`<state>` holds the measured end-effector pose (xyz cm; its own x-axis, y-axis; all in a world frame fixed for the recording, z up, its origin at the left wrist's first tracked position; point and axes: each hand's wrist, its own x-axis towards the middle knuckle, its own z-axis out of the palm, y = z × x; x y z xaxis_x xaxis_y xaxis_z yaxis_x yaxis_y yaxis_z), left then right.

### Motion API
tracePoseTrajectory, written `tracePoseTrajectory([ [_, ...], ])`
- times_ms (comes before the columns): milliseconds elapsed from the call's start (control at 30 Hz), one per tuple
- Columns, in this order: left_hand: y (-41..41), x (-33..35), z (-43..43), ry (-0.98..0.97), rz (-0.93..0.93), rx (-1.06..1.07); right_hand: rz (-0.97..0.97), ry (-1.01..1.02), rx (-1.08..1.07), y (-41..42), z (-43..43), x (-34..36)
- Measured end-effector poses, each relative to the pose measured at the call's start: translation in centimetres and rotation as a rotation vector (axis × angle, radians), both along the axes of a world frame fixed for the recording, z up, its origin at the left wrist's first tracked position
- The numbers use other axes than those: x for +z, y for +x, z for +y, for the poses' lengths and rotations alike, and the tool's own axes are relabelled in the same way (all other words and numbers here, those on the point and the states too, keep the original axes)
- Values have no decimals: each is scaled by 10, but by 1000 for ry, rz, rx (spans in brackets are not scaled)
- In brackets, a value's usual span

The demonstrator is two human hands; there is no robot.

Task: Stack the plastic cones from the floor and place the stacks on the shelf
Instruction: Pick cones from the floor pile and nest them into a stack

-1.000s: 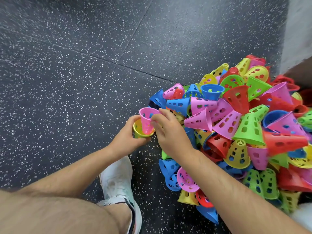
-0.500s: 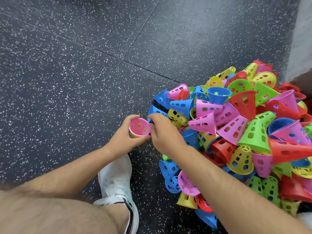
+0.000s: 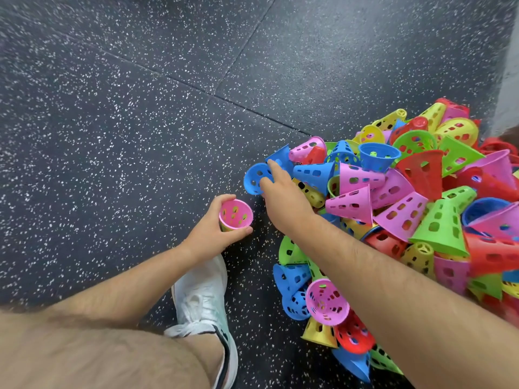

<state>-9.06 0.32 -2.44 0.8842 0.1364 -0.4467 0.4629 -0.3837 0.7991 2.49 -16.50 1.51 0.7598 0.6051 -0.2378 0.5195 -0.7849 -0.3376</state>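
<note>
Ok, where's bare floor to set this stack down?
Bare floor runs wide to the left of and beyond the left hand and its stack. A narrow strip lies between the shoe and the cone pile. Past the right hand, which pinches the blue cone, it is crowded.

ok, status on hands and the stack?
Left hand grips pink-over-yellow stack. Right hand at rim of blue cone, edge of pile, grasp unclear. Nothing between cone and stack.
</note>
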Motion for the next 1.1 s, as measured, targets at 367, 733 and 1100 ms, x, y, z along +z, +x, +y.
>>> tracePoseTrajectory([
  [367,-1,2,-2,32,16,-35,124,436,-217,-38,-19,13],
  [733,2,6,-5,-36,-49,-11,290,337,-138,-59,-23,14],
  [1100,31,5,-14,-5,-100,-32,132,285,-142,-25,-14,16],
])
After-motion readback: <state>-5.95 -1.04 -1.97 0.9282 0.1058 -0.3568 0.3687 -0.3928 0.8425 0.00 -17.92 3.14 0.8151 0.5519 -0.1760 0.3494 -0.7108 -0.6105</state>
